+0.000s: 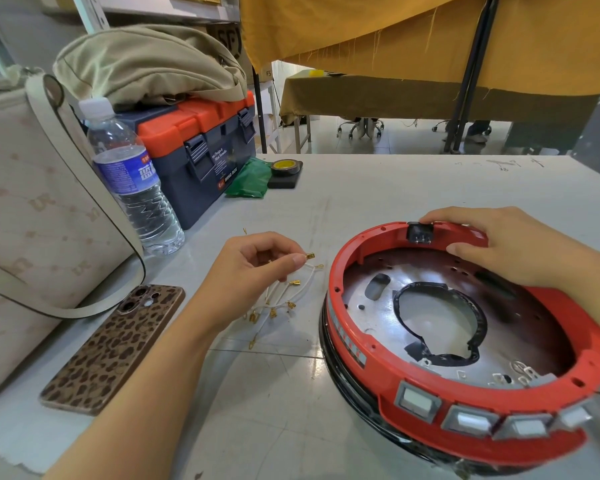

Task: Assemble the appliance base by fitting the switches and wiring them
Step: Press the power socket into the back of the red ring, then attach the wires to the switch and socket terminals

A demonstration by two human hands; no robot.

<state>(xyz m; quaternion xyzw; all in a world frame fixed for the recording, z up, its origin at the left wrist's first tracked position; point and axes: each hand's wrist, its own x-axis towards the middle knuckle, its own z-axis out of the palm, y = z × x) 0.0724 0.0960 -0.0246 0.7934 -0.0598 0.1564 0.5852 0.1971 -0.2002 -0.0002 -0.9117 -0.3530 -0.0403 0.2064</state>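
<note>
A: Red appliance base [357,344] sits on the worktop [395,181]. Right hand [513,247] grips its far rim by the black socket [420,232]; left hand [253,265] pinches a wire terminal [309,256] just left of it.

B: Risk: the other loose wires [278,306] snag and drag along.

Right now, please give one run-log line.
left hand: pinches white wire's brass terminal | right hand: holds round red plastic base | wiring: not started

The left hand [253,261] is lifted a little, fingers curled, pinching with thumb and first finger. The right hand [499,244] reaches forward, fingers bent, gripping.
</note>
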